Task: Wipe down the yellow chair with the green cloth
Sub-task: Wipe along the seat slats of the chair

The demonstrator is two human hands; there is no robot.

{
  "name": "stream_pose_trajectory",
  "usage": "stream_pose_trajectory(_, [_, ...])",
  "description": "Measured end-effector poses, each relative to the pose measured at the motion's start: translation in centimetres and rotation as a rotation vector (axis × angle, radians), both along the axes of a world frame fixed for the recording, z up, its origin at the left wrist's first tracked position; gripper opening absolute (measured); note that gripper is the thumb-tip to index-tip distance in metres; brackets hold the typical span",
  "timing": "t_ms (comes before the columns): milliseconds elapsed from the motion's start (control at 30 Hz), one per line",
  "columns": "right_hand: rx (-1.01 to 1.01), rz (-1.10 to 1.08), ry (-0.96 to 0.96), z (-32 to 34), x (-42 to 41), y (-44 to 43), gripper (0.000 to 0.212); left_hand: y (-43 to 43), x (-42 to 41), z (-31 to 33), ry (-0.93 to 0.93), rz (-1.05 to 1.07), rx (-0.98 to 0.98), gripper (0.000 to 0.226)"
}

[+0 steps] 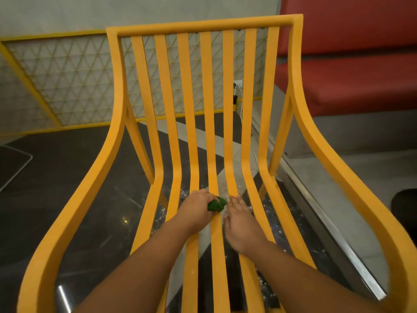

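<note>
1. Two hands are seen over the seat slats of the chair (228,109).
2. The cloth (217,204) is bunched and gripped in the curled fingers of the left hand (196,210), at the middle slats.
3. The right hand (240,225) is laid flat on the slats with fingers straight and together, at 4 o'clock of the cloth and just beside it.
4. A red bench (347,71) is noted at 2 o'clock of the chair.
</note>
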State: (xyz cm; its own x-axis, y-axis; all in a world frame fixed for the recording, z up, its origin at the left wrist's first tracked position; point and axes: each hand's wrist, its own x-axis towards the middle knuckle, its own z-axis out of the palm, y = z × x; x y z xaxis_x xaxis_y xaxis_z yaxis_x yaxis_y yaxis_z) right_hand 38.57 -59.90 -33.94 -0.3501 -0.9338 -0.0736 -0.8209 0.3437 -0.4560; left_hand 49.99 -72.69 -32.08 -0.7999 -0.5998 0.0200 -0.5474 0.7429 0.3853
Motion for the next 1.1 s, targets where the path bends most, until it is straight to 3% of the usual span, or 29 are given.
stream_pose_trajectory(300, [-0.021,0.001,-0.081,0.3,1.5,4.3,0.053,5.7,3.6,1.8,-0.012,-0.066,0.071,0.029])
stream_pose_trajectory(500, [-0.046,-0.006,-0.135,0.8,2.5,7.1,0.066,9.9,6.3,2.3,-0.008,-0.114,0.109,0.035])
stream_pose_trajectory(700, [-0.101,0.03,-0.092,0.0,3.1,8.5,0.062,11.4,8.3,2.3,0.002,-0.197,0.159,0.023])
stream_pose_trajectory(933, [-0.108,0.024,-0.1,-0.1,3.2,8.4,0.057,10.8,6.1,2.2,0.009,-0.005,0.01,0.023])
stream_pose_trajectory(1100, [-0.121,0.034,-0.082,0.0,3.3,8.6,0.061,12.6,7.8,1.9,-0.001,-0.096,0.073,0.023])
